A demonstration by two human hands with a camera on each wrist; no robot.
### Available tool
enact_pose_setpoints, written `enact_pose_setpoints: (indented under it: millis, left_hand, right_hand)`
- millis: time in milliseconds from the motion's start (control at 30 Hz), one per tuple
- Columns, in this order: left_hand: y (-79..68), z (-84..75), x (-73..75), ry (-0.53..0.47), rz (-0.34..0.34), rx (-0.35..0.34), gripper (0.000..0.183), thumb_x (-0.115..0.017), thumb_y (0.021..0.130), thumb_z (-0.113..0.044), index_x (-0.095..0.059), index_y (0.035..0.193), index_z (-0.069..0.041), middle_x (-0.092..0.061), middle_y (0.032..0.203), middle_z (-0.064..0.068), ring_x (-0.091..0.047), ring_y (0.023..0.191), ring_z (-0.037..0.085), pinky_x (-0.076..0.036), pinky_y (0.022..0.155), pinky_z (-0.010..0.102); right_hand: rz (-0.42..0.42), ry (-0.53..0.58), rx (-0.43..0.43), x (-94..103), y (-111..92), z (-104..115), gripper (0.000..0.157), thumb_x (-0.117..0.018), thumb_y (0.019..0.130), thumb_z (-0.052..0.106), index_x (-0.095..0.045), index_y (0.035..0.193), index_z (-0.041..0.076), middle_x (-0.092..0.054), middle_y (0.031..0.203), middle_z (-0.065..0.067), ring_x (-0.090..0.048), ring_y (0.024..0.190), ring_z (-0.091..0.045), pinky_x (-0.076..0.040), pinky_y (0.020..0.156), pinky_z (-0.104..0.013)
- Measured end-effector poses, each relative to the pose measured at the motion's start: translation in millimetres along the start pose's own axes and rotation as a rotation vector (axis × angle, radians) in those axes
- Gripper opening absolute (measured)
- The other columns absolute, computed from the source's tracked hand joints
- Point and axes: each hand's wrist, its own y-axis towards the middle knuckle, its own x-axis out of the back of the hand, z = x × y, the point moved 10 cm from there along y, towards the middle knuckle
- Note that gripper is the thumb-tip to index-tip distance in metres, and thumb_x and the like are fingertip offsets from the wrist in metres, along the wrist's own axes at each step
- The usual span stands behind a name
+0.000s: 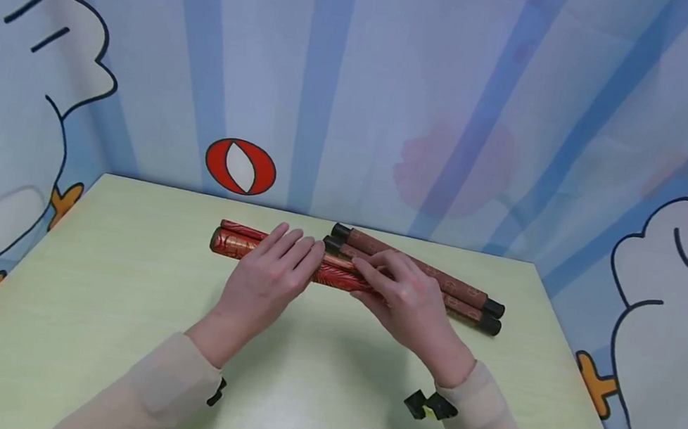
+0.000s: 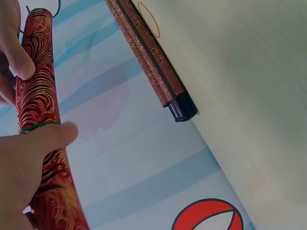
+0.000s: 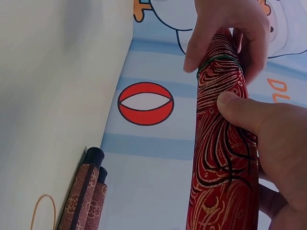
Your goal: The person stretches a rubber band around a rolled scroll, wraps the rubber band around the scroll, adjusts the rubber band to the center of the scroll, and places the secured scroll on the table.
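A red roll (image 1: 336, 279) with a gold and black swirl pattern, like a scroll, is held lengthwise above the table by both hands. My left hand (image 1: 270, 273) grips its left part from above, the thumb across it beside a thin green band (image 3: 220, 57) that circles the roll. My right hand (image 1: 412, 301) holds its right part, thumb on the near side and fingers over the top. A thinner red edge (image 1: 234, 226) shows along the far side. In the left wrist view a dark cord (image 2: 58, 9) sticks out at the roll's far end.
Behind and right of the hands, two brown patterned rolls (image 1: 461, 289) with black end caps lie side by side on the pale table (image 1: 138, 290). A yellow loop (image 2: 158, 33) lies next to them. A printed cloth backdrop (image 1: 369, 104) stands behind the table and at both sides.
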Motion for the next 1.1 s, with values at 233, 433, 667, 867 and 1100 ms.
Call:
enact_pose_setpoints:
  millis: [233, 433, 667, 867, 1100]
  left_hand:
    - [2.2, -3.4, -2.4, 0.023, 0.014, -0.016, 0.037, -0.091, 0.085, -0.010, -0.071, 0.116, -0.005, -0.074, 0.111, 0.010, -0.072, 0.109, 0.028, -0.052, 0.114, 0.047]
    - [3.3, -5.3, -11.9, 0.010, 0.085, 0.002, 0.040, -0.093, 0.084, -0.013, -0.072, 0.118, -0.007, -0.074, 0.111, 0.009, -0.072, 0.109, 0.027, -0.050, 0.115, 0.047]
    - [6.0, -6.6, -15.8, -0.003, 0.108, 0.030, 0.038, -0.093, 0.085, -0.014, -0.072, 0.115, -0.008, -0.075, 0.109, 0.008, -0.073, 0.106, 0.025, -0.051, 0.115, 0.047]
    - [8.1, -9.9, -16.3, -0.027, 0.096, 0.042, 0.037, -0.093, 0.084, -0.013, -0.072, 0.115, -0.007, -0.077, 0.109, 0.008, -0.074, 0.104, 0.025, -0.051, 0.115, 0.047]
    - [1.0, -5.8, -10.5, -0.054, 0.074, 0.029, 0.055, -0.096, 0.082, -0.026, -0.072, 0.127, -0.007, -0.076, 0.122, 0.010, -0.072, 0.117, 0.029, -0.049, 0.117, 0.047]
  right_hand:
    - [0.019, 0.019, -0.013, -2.1, 0, 0, 0.047, -0.094, 0.083, 0.020, -0.079, 0.126, 0.006, -0.068, 0.108, -0.011, -0.069, 0.086, -0.024, -0.061, 0.061, -0.034]
    - [0.022, 0.013, -0.010, -4.6, -1, 1, 0.047, -0.095, 0.083, 0.019, -0.080, 0.125, 0.006, -0.068, 0.107, -0.010, -0.067, 0.084, -0.023, -0.060, 0.058, -0.033]
    - [0.034, 0.009, -0.020, -6.2, 0, 2, 0.044, -0.093, 0.085, 0.020, -0.080, 0.124, 0.007, -0.069, 0.106, -0.011, -0.067, 0.083, -0.023, -0.060, 0.059, -0.033]
    - [0.026, 0.001, -0.019, -8.2, 1, 4, 0.041, -0.093, 0.085, 0.019, -0.081, 0.123, 0.006, -0.069, 0.106, -0.011, -0.067, 0.083, -0.023, -0.061, 0.060, -0.032]
    - [0.024, -0.024, -0.005, -8.5, 0, 3, 0.043, -0.093, 0.085, 0.022, -0.081, 0.123, 0.008, -0.069, 0.106, -0.010, -0.068, 0.084, -0.023, -0.061, 0.059, -0.033]
